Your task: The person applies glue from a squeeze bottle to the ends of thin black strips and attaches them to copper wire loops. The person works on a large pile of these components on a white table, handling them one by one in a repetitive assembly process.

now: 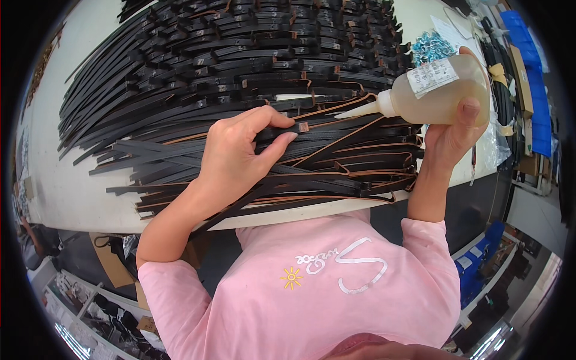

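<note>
My left hand (234,147) pinches a black leather strap (303,127) between thumb and forefinger; a small brown patch shows at the pinched part. My right hand (447,141) is wrapped round a squeeze bottle (441,90) of yellowish liquid with a white label. The bottle lies tilted almost level, its long pale nozzle (360,110) pointing left. The nozzle tip is to the right of the pinched strap, with a gap between them. Beneath both hands lie many loose black straps (162,150) with brown undersides and edges.
Rows of black straps (252,45) cover much of the white table (60,204). A heap of blue and silver small pieces (432,47) lies behind the bottle. Blue bins (528,78) stand at the right, and a cardboard box (111,261) is below the table at left.
</note>
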The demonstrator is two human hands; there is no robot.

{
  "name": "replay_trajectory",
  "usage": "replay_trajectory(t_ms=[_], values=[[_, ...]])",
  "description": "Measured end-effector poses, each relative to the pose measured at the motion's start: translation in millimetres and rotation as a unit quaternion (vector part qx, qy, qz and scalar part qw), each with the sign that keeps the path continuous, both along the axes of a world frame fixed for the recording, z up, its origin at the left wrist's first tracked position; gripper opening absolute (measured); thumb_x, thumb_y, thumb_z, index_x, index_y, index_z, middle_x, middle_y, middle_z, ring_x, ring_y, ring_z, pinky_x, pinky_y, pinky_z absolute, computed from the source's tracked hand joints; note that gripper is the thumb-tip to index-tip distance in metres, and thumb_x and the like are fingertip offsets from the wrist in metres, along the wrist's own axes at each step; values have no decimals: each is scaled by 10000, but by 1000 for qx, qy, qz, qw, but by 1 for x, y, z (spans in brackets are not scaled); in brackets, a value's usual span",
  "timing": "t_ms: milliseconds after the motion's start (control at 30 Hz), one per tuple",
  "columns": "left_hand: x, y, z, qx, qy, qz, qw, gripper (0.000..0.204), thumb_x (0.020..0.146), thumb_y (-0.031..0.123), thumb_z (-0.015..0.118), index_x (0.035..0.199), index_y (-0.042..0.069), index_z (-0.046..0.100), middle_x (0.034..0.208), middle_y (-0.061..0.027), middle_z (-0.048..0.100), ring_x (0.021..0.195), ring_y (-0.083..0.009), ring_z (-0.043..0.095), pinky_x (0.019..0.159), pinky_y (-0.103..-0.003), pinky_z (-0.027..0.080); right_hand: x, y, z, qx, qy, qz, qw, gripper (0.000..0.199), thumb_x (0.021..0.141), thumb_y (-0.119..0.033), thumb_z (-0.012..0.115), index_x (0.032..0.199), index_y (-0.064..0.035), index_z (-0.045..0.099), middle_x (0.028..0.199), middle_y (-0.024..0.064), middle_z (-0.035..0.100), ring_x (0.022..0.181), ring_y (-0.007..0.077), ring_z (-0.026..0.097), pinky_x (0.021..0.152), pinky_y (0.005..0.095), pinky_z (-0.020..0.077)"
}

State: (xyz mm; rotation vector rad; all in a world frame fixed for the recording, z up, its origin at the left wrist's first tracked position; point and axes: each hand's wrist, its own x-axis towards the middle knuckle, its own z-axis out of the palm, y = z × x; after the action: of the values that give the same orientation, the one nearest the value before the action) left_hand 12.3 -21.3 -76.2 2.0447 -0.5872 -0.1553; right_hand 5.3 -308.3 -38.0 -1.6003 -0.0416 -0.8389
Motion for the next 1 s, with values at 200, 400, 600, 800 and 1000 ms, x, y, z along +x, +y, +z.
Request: replay_trajectory(t_ms=[200,400,600,800,1000], values=[[0,-2,-2,-4,4,4,1000,144,841,34,768,977,38,720,870,1,742,678,-15,577,483,-185,312,-7,-6,12,-218,-85,-97,967,889,742,-496,853,1318,80,495,1287,193,591,1062,266,665,931,381,576],[1,-2,2,2,31,4,1000,135,841,36,770,966,36,722,833,7,733,663,-12,565,485,-181,312,-13,-1,12,-156,-59,-37,985,842,715,-415,916,1332,19,542,1277,96,608,1087,164,602,928,292,527],[1,0,-1,-17,29,10,999,133,835,44,776,955,17,725,847,-11,747,699,-23,611,504,-182,367,-10,2,5,-40,46,-11,998,692,918,-390,695,1347,116,496,1369,212,559,1157,244,617,977,359,535],[2,2,-7,-36,3,-5,999,143,839,56,779,961,7,721,886,-47,761,722,-61,656,520,-197,414,-8,1,-12,35,118,27,992,556,1001,-342,605,1368,65,509,1407,176,540,1207,225,581,1012,361,519],[0,-1,-9,-42,-40,0,998,144,838,58,779,962,16,719,889,-55,754,688,-82,652,487,-217,397,-2,10,-19,113,136,40,983,492,998,-316,638,1307,63,589,1197,115,632,1072,159,594,940,283,469]])
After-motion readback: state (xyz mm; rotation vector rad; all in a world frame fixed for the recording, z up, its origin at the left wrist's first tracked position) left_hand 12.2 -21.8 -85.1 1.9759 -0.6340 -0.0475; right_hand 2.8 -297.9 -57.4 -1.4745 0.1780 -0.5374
